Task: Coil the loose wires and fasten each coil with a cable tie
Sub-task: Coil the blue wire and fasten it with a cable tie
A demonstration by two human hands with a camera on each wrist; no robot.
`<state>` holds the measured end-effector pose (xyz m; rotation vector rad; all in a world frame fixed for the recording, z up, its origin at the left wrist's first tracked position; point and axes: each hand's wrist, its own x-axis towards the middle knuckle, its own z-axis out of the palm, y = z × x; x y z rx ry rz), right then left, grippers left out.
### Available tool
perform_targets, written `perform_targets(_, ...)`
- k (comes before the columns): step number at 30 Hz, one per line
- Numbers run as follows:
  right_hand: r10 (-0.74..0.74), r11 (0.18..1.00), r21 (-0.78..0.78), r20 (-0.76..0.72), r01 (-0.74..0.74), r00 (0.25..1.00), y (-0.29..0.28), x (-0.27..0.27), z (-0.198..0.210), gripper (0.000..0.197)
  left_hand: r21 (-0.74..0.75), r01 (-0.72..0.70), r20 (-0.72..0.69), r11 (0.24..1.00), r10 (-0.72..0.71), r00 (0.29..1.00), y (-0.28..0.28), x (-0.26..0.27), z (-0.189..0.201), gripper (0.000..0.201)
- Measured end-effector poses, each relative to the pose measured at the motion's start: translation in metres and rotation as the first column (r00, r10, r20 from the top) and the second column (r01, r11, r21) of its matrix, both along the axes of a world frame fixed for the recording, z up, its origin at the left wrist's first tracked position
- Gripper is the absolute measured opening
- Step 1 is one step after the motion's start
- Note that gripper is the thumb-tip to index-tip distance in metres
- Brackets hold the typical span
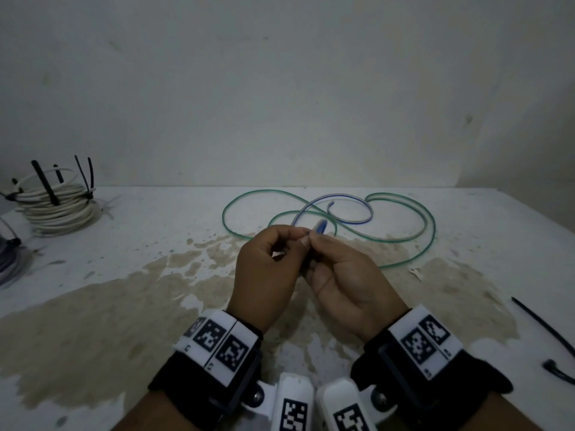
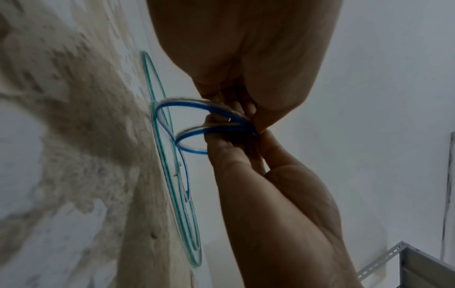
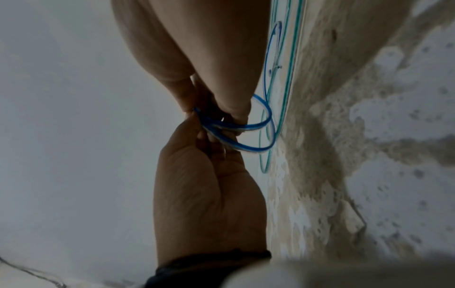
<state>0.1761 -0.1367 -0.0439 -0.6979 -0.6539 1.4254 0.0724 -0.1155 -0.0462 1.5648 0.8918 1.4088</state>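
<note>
Stained white tabletop (image 1: 311,346) is seen against a pale wall, with brown blotches spread across its near half. Above its middle, a blue wire (image 2: 182,106) is held by both hands, small loops of it gathered between the fingertips. The left hand (image 1: 264,275) is curled, the wire pinched by thumb and fingers; the right hand (image 1: 345,275) is likewise closed on the same loops, its fingers bent round them. From the hands the rest of the blue wire is trailed back onto the tabletop, where it is curved across a green wire (image 1: 417,250) — the green one lies loose in wide, open bends behind the hands. At the far left a white coil (image 1: 59,209) is stacked, already bound with black ties (image 1: 46,186) whose tails stick upward. Near the right edge, a loose tie (image 1: 544,325) is laid flat, well apart from the hands.
</note>
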Motion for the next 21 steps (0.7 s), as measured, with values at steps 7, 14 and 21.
perform_targets(7, -0.177, 0.984, -0.01, -0.036, 0.177, 0.983, 0.004, 0.007, 0.005, 0.023, 0.023, 0.054, -0.225, 0.998, -0.047, 0.973, 0.007, -0.003, -0.007, 0.007)
perform_targets(14, -0.239, 0.971, 0.036, 0.016, 0.238, 0.971, 0.002, 0.008, 0.012, 0.023, 0.128, 0.084, -0.308, 0.988, -0.041, 0.95, -0.001, 0.001, -0.004, 0.011)
perform_targets(21, -0.238, 0.963, 0.14, 0.049, 0.229, 0.97, 0.0, 0.018, 0.022, 0.027, 0.05, 0.165, -0.393, 0.985, -0.133, 0.91, 0.003, 0.0, -0.01, 0.02)
